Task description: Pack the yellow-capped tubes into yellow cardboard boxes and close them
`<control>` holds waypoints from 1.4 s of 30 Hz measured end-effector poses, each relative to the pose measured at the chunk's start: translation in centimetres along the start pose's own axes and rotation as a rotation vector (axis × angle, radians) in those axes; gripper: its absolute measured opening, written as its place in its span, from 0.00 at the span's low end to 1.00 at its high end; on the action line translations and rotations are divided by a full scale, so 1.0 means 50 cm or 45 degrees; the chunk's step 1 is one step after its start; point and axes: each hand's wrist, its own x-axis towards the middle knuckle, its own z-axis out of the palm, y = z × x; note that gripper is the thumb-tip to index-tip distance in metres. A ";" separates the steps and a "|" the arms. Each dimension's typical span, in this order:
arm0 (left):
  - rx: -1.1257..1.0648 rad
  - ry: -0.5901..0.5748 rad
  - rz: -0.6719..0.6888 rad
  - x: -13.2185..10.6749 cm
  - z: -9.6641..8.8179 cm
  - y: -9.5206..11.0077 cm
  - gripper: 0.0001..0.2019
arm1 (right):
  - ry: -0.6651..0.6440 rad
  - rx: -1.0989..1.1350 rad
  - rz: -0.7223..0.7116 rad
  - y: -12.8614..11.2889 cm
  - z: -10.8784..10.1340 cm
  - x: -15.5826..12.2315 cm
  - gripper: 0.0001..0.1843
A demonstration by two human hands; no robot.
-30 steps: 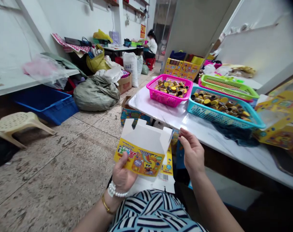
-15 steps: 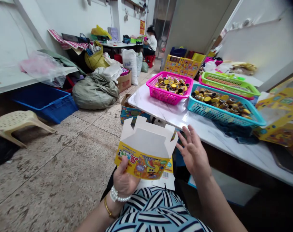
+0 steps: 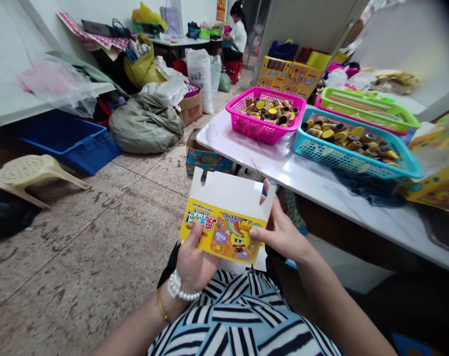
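Note:
A yellow printed cardboard box with white inner flaps is held above my lap, its lettering upside down to me. My left hand grips its lower left side, thumb on the printed face and the other fingers behind. At the right end, my right hand has its thumb on the print, with fingers behind the white flap. Another piece of white and yellow card lies beneath, on my lap, mostly hidden by the box.
On the marble-look table stand a pink basket and a blue basket, both holding yellow and dark small cylinders. A green basket sits behind. Left are a stool and a blue crate. A person sits far back.
My right hand, open and apart beside the box before, has closed on its right end. The box now sits flatter, its far flaps tilted away. The view has tipped slightly down.

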 end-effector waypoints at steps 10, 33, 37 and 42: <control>0.413 0.207 -0.609 -0.018 -0.205 -0.021 0.14 | -0.083 -0.629 -0.238 0.125 0.003 0.025 0.37; 3.237 -0.958 0.156 0.196 0.015 0.136 0.29 | 0.229 -0.510 -0.127 0.145 0.035 -0.052 0.23; 3.190 -1.037 0.122 0.185 0.009 0.145 0.32 | 0.157 -0.389 -0.122 0.142 0.030 -0.043 0.32; 3.071 -1.224 -0.005 0.195 0.009 0.162 0.32 | 0.077 -0.074 -0.015 0.128 0.009 -0.022 0.36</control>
